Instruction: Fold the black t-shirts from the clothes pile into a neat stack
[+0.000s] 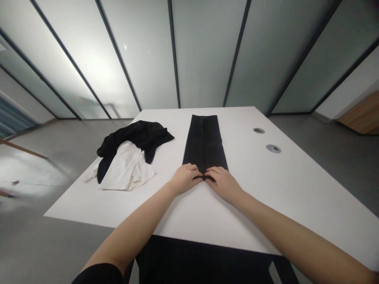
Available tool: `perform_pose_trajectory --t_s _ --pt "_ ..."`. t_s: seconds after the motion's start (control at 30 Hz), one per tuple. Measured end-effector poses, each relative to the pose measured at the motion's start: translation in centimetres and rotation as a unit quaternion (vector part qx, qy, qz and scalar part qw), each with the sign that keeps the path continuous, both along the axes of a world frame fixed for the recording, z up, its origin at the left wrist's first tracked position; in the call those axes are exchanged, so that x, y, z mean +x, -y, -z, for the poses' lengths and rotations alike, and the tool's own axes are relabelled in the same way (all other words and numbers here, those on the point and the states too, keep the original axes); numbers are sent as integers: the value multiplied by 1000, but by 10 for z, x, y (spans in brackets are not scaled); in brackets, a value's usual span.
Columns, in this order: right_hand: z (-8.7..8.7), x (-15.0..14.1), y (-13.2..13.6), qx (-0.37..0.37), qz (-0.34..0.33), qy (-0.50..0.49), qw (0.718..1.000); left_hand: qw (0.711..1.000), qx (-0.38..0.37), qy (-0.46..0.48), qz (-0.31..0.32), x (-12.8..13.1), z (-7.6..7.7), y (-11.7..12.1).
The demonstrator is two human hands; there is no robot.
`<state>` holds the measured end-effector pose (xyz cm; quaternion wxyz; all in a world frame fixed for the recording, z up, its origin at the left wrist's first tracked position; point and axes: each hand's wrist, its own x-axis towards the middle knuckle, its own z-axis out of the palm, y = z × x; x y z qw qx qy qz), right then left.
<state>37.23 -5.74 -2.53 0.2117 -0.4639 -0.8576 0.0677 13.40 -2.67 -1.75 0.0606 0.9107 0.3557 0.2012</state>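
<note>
A black garment [204, 142] lies flat on the white table as a long, neat strip, with a straight line running down its middle. Whether it is a pair of trousers or another piece of clothing, I cannot tell. My left hand [187, 177] grips the left part of its near edge, fingers curled and thumb below. On the right part of the same edge, my right hand [222, 181] pinches the cloth in the same way. The two hands almost meet at the middle line, and they cover most of the near edge.
Left on the white table [251, 221], a crumpled black garment [139, 136] lies partly under a white garment [127, 169]. Two round grommets, a far one [258, 130] and a nearer one [273, 148], are set in the tabletop at right. Frosted glass panels [204, 51] stand behind.
</note>
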Motion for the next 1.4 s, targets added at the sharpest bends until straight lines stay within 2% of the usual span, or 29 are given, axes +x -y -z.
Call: perform_pose_trajectory --t_s 0.17,0.57,0.7,0.83,0.93,1.0,1.1,1.23,1.3,1.4 --pt "-6 -3 1 12 -2 33 999 1000 -2 -5 -6 3 3 1" --pt "-1 -1 2 25 27 51 998 1000 3 3 -16 2 4 1" --pt "0 1 5 36 10 34 999 1000 -4 -2 -22 4 6 1" --pt "-6 3 9 12 -30 24 999 1000 -8 -4 -20 5 7 1" --pt "-13 5 9 -21 -61 -2 998 1000 -14 -5 1 3 4 2" --pt "-15 8 6 -37 -75 -59 995 1000 -19 -5 19 1 0 4" --pt "-10 15 -1 -26 -43 -125 991 999 -22 10 38 0 -8 9" --pt "-1 22 -8 1 20 -63 998 996 -24 28 83 3 -17 14" --pt "-3 23 -8 -18 9 -39 999 992 -41 10 119 5 -20 15" --pt "-12 25 -6 -93 -25 -81 992 986 -68 -23 148 4 -22 14"
